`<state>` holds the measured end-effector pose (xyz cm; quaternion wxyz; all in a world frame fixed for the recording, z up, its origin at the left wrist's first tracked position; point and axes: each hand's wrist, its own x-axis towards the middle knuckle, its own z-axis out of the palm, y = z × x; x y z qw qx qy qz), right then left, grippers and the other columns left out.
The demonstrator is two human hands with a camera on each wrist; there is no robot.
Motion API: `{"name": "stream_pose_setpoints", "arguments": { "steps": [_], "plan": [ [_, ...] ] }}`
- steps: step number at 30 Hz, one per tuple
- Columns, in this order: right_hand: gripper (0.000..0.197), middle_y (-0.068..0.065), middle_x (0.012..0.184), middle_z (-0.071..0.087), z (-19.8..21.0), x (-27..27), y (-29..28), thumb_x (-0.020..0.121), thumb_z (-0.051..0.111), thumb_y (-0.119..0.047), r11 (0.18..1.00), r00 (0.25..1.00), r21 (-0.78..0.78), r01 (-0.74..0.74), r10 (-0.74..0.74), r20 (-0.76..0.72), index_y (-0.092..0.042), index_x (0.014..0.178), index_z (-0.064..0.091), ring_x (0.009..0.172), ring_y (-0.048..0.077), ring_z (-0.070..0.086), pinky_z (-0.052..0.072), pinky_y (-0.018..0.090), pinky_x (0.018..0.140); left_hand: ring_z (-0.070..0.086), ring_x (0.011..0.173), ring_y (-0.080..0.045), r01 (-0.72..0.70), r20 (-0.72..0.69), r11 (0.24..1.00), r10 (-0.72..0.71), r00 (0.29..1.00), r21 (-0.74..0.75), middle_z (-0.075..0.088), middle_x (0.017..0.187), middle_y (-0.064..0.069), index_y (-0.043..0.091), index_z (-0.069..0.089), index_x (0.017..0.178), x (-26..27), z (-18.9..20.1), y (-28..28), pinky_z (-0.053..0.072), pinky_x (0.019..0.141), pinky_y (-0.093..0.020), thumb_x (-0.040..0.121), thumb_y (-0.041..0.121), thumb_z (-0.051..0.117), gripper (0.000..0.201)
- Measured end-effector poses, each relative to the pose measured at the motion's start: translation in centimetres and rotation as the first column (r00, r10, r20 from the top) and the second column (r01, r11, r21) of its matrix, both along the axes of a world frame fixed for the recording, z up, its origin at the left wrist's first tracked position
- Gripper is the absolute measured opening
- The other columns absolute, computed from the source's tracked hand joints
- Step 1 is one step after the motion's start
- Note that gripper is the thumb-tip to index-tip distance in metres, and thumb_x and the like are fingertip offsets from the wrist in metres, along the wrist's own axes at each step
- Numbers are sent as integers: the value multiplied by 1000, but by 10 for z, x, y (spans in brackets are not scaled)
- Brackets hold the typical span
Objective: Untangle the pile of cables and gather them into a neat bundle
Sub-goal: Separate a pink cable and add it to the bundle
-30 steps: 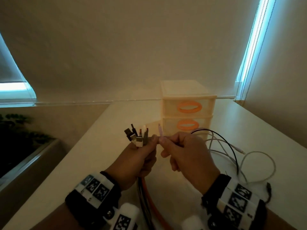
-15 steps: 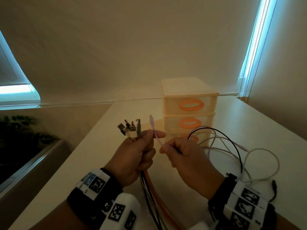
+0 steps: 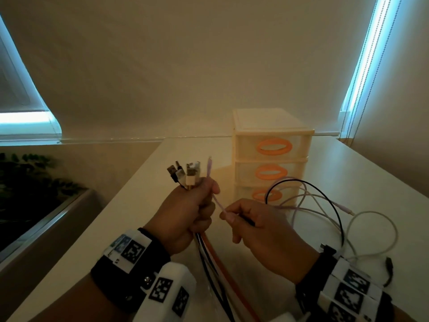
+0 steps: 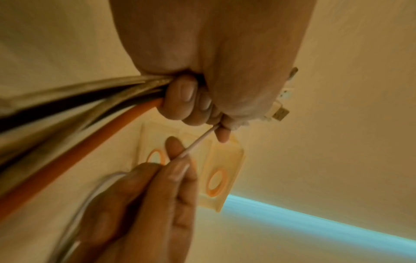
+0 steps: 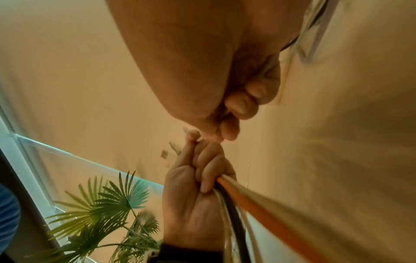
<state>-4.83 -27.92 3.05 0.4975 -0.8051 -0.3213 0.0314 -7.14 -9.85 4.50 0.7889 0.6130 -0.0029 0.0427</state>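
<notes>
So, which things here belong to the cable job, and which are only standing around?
Belong to the job:
- bundle of cable plugs in the left hand
- thin lilac cable, pinched by the right hand
- loose black, white and lilac cable loops on the white table

Standing around:
- cream plastic drawer unit with orange handles
- green plant

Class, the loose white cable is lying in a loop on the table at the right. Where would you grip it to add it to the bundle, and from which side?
Probably pinch the white cable on the raised far arc of its loop, coming from above with the right hand, once that hand lets go of the lilac cable. That arc lies apart from the black cable crossing nearer the drawer unit.
</notes>
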Motion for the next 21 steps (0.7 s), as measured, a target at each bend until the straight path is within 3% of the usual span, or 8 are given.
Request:
{"name": "stream_pose_setpoints", "arguments": {
  "steps": [4,7,9,11,13,15,18,21],
  "plan": [
    [18,-5,73,65,9,13,-20,96,57,-39,993,984,-99,60,-43,171,-29,85,69,67,13,59,49,28,67,16,44,-7,-155,29,956,167,985,-247,19,61,4,12,54,82,7,9,26,14,34,-19,107,30,42,33],
    [19,-4,66,64,21,24,-32,91,62,-41,981,929,-62,186,-155,335,-29,78,69,65,11,59,46,25,62,18,41,-5,-237,25,911,260,965,-339,21,57,6,13,54,80,12,13,46,16,31,-18,107,32,40,36],
    [18,0,68,64,23,20,-29,92,64,-37,992,958,-59,115,-95,270,-27,79,71,60,8,56,45,21,59,18,40,-6,-248,7,904,267,964,-347,22,56,6,13,55,79,14,11,51,18,30,-18,108,33,40,38],
    [14,3,71,64,17,10,-22,93,65,-38,986,981,-153,-65,91,171,-30,84,71,57,10,54,46,27,57,21,42,-7,-258,-17,916,266,964,-308,23,57,5,13,55,80,14,7,50,21,32,-19,108,35,41,38],
    [11,5,72,65,10,4,-18,94,64,-44,947,966,-253,-200,234,111,-35,91,70,63,20,60,50,36,63,32,48,-11,-292,-31,921,294,955,-259,30,60,3,14,56,79,14,4,48,31,41,-21,107,36,43,37],
    [10,3,73,66,8,8,-19,94,64,-44,950,969,-248,-189,222,112,-36,92,70,65,19,62,52,34,65,49,62,-16,-313,-41,913,313,949,-260,47,68,1,16,59,78,14,5,49,47,58,-29,106,37,46,37],
    [12,-3,74,70,10,19,-26,96,63,-38,959,986,-256,-123,146,75,-35,91,72,65,7,64,51,21,65,69,92,-27,-227,-32,869,237,971,-439,70,96,-9,15,57,76,13,9,50,59,84,-42,105,35,46,37],
    [20,-17,73,69,13,33,-42,97,58,-43,867,997,-499,-13,52,63,-34,83,70,64,-1,62,47,17,63,73,104,-29,-93,25,769,140,990,-633,73,116,-15,13,54,75,8,17,48,59,89,-43,106,31,44,37]
  ]
}}
